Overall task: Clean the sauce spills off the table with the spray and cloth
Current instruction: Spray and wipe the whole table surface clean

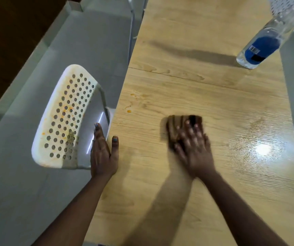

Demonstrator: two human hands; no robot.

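A: Where are we with the cloth (177,129)?

B: It sits in the middle of the frame on the table (204,89), a dark brown folded pad. Our right hand (194,148) lies flat on it, fingers spread and pressing down rather than closed around it; the blur suggests we're mid-wipe.

A: And the sauce?

B: Small orange spots (129,111) sit left of the cloth, near the table's left edge, apart from it. We judge those are not yet wiped. To the right the wood shines wet, likely from spraying.

A: What's our left hand (103,153) doing?

B: It's at the table's left edge, open and holding nothing, thumb on top, fingers over the side. Probably bracing us while we push.

A: The spray?

B: A clear bottle with a blue label (259,48) stands at the upper right, well apart, out of the wiping path.

A: Anything else stained?

B: The white perforated chair (64,114) at left carries orange specks too.
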